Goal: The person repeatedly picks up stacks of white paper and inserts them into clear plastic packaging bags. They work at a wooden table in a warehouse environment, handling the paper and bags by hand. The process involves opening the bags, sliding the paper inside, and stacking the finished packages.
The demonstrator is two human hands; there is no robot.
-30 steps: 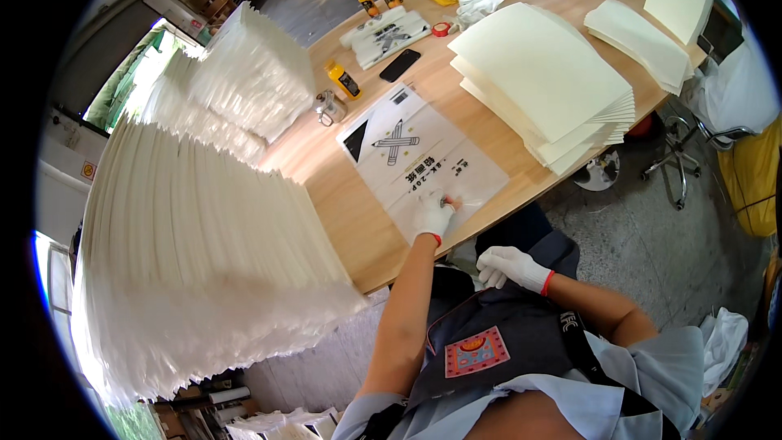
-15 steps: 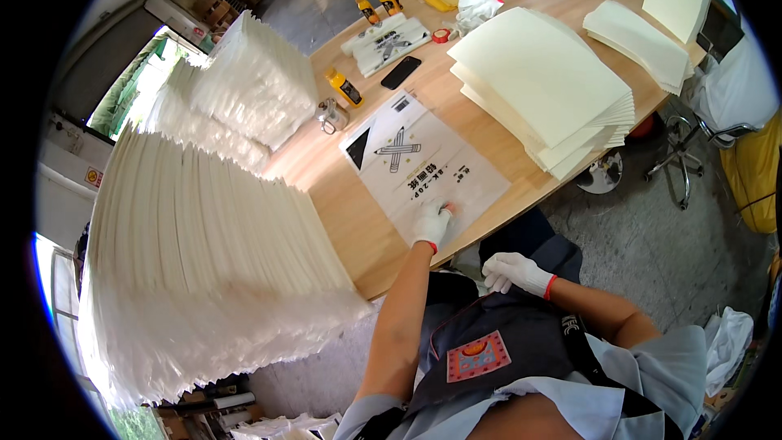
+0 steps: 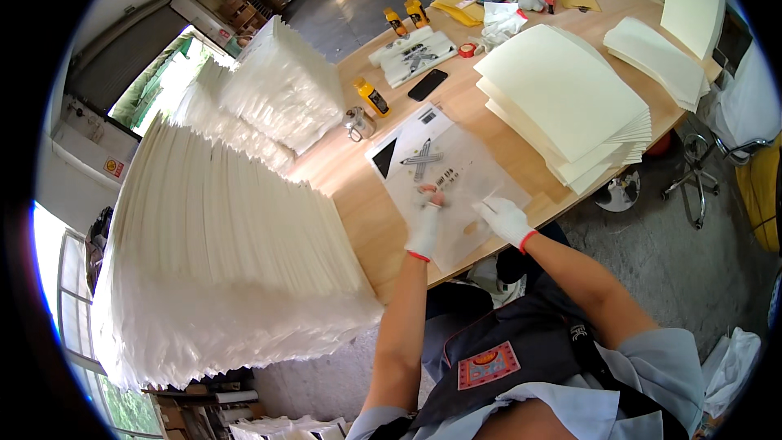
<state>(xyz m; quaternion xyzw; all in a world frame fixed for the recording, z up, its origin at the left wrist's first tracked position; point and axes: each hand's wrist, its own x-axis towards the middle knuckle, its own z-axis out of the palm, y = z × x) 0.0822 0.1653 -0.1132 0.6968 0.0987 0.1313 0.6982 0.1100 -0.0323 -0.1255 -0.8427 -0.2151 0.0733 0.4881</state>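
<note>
Along the near edge of the table (image 3: 358, 232), printed bag (image 3: 460, 175) is lying under left hand (image 3: 424, 224), right hand (image 3: 503, 219) at its edge; can't tell either grip. Tall white stack (image 3: 212, 236) is walling 9 o'clock, cream sheets (image 3: 570, 98) 2, phone (image 3: 428, 85) 12.

red-cuffed white gloves (image 3: 507, 220), whitish bag (image 3: 471, 173) with black pencil print (image 3: 422, 160)

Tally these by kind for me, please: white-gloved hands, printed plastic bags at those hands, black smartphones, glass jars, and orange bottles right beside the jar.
White-gloved hands: 2 (left hand, right hand)
Printed plastic bag: 1 visible
Black smartphone: 1
Glass jar: 1
Orange bottle beside the jar: 1
Total: 6
</note>
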